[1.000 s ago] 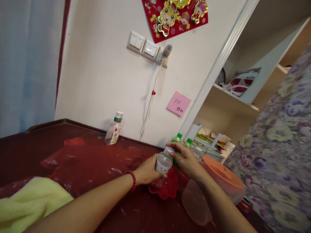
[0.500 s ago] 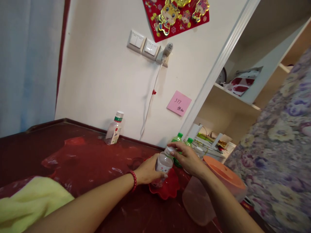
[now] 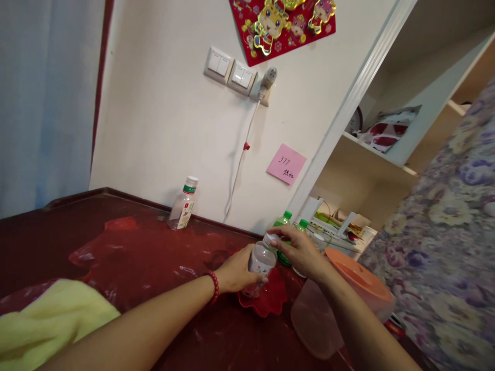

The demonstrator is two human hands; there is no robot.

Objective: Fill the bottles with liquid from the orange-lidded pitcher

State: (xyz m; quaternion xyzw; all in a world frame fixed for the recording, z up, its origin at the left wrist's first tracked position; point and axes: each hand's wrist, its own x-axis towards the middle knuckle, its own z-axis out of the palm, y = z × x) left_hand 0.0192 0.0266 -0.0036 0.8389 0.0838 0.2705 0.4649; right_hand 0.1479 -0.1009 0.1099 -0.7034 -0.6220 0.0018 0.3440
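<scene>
My left hand (image 3: 237,270), a red bead bracelet at its wrist, is wrapped round the body of a clear plastic bottle (image 3: 263,261). The bottle is held over a red scalloped dish (image 3: 266,299) and leans slightly to the right. Fingers of my right hand (image 3: 296,250) pinch the white cap (image 3: 269,239) at its top. Whether the cap is loose on the neck I cannot tell. The bottle's lower end is partly hidden by my left hand.
Against the wall stands another clear bottle (image 3: 183,203) with a white cap. Green-capped bottles (image 3: 284,219) are behind my right hand. At right sit an orange-lidded container (image 3: 359,275) and a translucent plastic piece (image 3: 315,319). A yellow cloth (image 3: 58,322) lies at left on the dark red table (image 3: 154,268).
Both hands stay on the bottle, with the right fingers shifting slightly at the cap. The whole view has moved a little; nothing was let go.
</scene>
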